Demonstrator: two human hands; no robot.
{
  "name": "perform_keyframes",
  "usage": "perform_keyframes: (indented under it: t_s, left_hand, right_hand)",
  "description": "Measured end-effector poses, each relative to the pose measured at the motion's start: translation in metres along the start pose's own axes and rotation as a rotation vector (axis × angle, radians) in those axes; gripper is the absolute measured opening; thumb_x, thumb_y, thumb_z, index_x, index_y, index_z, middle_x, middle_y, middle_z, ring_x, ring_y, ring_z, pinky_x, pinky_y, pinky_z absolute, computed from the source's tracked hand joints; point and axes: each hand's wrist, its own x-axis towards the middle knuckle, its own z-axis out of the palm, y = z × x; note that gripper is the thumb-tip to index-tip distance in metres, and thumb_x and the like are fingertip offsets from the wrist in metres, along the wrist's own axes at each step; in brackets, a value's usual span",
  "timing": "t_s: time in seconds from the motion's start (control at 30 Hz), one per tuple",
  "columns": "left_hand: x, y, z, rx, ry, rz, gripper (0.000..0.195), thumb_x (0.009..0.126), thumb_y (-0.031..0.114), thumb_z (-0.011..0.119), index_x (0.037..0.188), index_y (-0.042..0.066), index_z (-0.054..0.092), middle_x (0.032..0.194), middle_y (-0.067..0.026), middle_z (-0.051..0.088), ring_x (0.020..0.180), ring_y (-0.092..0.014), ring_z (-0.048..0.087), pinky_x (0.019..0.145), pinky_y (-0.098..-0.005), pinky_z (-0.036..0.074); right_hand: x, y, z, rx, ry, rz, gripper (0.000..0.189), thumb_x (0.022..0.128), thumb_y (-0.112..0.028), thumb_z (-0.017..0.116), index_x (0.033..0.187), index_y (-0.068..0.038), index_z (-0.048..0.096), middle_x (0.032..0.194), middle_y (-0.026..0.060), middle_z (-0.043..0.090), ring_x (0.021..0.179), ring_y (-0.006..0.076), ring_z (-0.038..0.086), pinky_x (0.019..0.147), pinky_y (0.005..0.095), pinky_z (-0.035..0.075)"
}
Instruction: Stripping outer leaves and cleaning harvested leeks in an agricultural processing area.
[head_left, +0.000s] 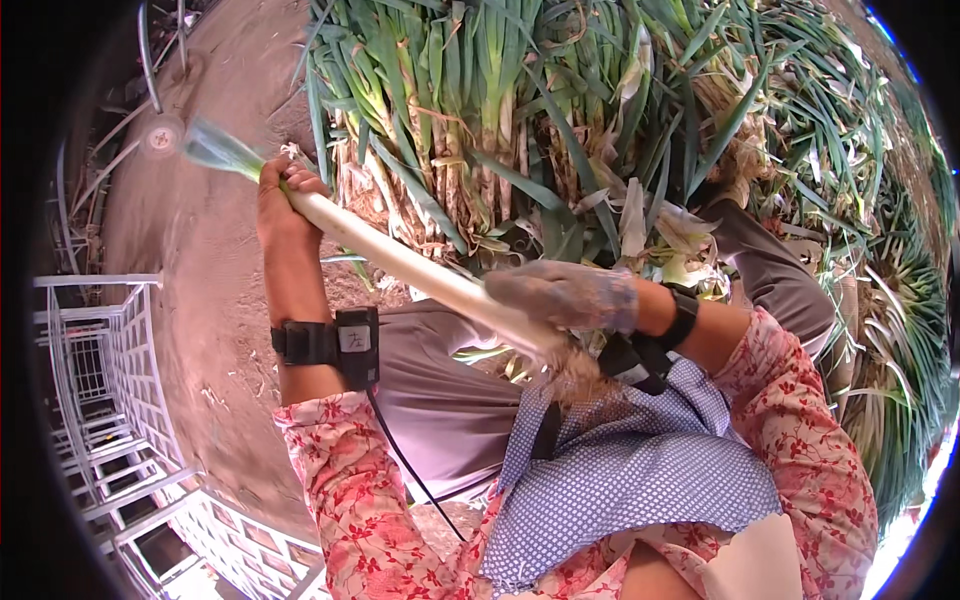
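Observation:
A long leek-like stalk (405, 259), probably a large green onion, slants across the view, its green top at upper left and its brown roots at lower right by the patterned apron. Bare, my left hand (289, 195) is closed around the stalk just below the green leaves. My right hand (559, 292), in a dirty glove and slightly blurred, lies over the white shank near the root end; its fingers look extended, and whether they grip is unclear. Beyond both hands stand many unpeeled stalks (450, 150) with roots and dry outer leaves.
More green stalks (900, 360) are heaped along the right side. Loose peeled leaves (675, 232) lie by my right knee. White metal racks (135, 360) stand at the lower left on the dirt floor (210, 300). A black cable (409, 450) hangs from my left wrist strap.

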Motion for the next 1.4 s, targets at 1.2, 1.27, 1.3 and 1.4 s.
perform_keyframes:
  t_s: [1.2, 1.27, 1.3, 1.4]
  left_hand:
    - [-0.039, 0.029, -0.002, 0.055, 0.039, 0.500, 0.016, 0.080, 0.011, 0.059, 0.073, 0.009, 0.044, 0.059, 0.0002, 0.046, 0.050, -0.009, 0.044, 0.044, -0.0219, 0.043]
    - [-0.045, 0.029, 0.001, 0.034, -0.065, 0.490, 0.016, 0.081, 0.012, 0.060, 0.075, 0.009, 0.045, 0.061, 0.0000, 0.047, 0.050, -0.008, 0.046, 0.045, -0.0207, 0.044]
    - [-0.045, 0.030, 0.001, 0.015, -0.102, 0.476, 0.016, 0.081, 0.012, 0.059, 0.076, 0.009, 0.045, 0.061, 0.0000, 0.047, 0.050, -0.008, 0.045, 0.044, -0.0206, 0.043]
    - [-0.045, 0.033, 0.000, 0.005, -0.158, 0.463, 0.015, 0.082, 0.012, 0.058, 0.077, 0.009, 0.045, 0.062, 0.0001, 0.047, 0.049, -0.008, 0.044, 0.043, -0.0203, 0.042]
  right_hand:
    - [0.006, 0.011, -0.015, 0.482, 0.555, 0.571, 0.035, 0.088, -0.031, 0.052, 0.105, -0.002, 0.059, 0.080, 0.0034, 0.060, 0.060, 0.0089, 0.059, 0.051, 0.0197, 0.051]
    - [0.005, 0.009, -0.014, 0.419, 0.547, 0.563, 0.034, 0.088, -0.031, 0.052, 0.103, -0.002, 0.060, 0.081, 0.0033, 0.060, 0.062, 0.0089, 0.058, 0.055, 0.0210, 0.051]
    - [0.004, 0.008, -0.014, 0.388, 0.542, 0.556, 0.034, 0.088, -0.031, 0.052, 0.103, -0.002, 0.060, 0.081, 0.0033, 0.060, 0.063, 0.0089, 0.058, 0.058, 0.0216, 0.051]
    - [0.003, 0.014, -0.011, 0.067, 0.560, 0.352, 0.029, 0.087, -0.028, 0.054, 0.096, -0.002, 0.061, 0.080, 0.0040, 0.061, 0.066, 0.0083, 0.056, 0.063, 0.0228, 0.048]
